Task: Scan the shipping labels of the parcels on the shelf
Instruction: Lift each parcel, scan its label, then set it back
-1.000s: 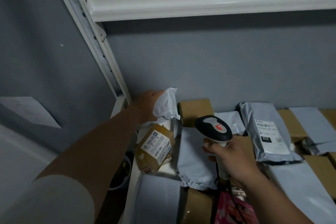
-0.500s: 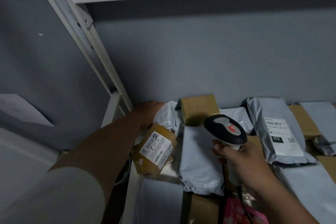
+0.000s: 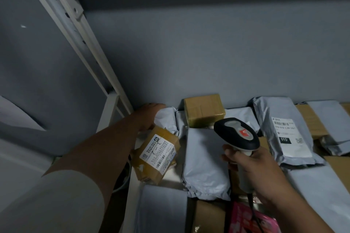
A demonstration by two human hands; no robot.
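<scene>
My right hand (image 3: 251, 172) grips the scanner (image 3: 237, 134); my left hand (image 3: 149, 117) clasps a grey bag (image 3: 166, 119) behind the labelled brown parcel (image 3: 157, 155), hemmed by mailers.

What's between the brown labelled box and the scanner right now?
In the head view, a plain grey poly mailer with no label showing lies between the brown labelled box and the scanner held in the right hand.

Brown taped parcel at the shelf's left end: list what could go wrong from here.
1. The brown taped parcel lies tilted at the shelf's left edge; it may slip off.
2. The scanner in the right hand points toward the back wall, so it might miss that label.
3. The left hand could drag the white bag.
</scene>
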